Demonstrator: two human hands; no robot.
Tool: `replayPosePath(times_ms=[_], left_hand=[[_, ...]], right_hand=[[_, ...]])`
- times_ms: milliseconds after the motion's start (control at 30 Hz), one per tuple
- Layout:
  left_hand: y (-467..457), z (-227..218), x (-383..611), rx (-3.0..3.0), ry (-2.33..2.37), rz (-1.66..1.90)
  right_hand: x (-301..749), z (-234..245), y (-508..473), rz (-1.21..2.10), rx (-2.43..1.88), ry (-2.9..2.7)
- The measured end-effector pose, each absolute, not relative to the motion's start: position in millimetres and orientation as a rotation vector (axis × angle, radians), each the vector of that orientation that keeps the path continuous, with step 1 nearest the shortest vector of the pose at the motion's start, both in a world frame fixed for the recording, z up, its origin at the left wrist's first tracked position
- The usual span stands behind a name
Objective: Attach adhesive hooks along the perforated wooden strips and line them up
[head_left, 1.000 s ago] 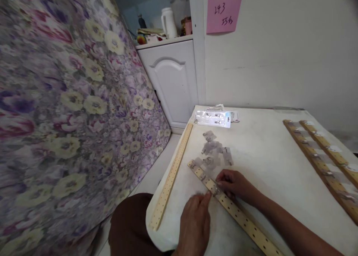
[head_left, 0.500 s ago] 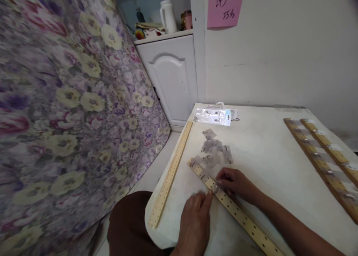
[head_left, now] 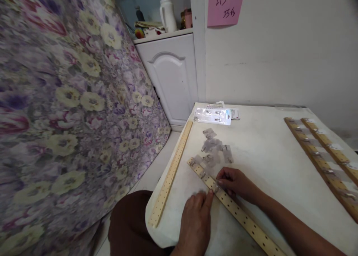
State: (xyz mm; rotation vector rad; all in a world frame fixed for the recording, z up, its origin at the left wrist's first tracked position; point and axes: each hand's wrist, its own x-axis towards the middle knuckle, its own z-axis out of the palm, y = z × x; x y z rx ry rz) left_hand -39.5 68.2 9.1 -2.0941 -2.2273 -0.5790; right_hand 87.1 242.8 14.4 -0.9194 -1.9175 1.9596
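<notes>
A pale wooden strip with rows of holes [head_left: 243, 219] lies slanted across the table in front of me. Several clear adhesive hooks sit along its far end, among them one hook [head_left: 203, 174]. My left hand [head_left: 196, 219] is at the strip's near side, fingers curled and thumb tip pressed on its edge beside a clear hook [head_left: 216, 189]. From the other side, my right hand [head_left: 237, 183] pinches the edge of that same hook; its fingertips partly hide the grip. Just beyond the strip, loose clear hooks [head_left: 213, 146] lie in an overlapping pile.
Another perforated strip [head_left: 171, 174] runs along the table's left edge. Packaged hooks [head_left: 212, 116] lie at the back. To the right are two wooden strips fitted with hooks [head_left: 316, 153]. A floral curtain [head_left: 84, 99] hangs at left, beside a white cabinet [head_left: 170, 80].
Almost nothing differs. Both hands stay at the same hook on the strip, with only a very slight shift of the fingers and of the view.
</notes>
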Motion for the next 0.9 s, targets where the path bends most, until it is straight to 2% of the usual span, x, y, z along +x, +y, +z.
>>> replayPosePath(times_ms=[900], left_hand=[[69.2,8.5,-39.7,-2.113,-2.267,-0.498]], right_hand=[[86.2,14.3,242.2,1.973,-0.896,-1.909]])
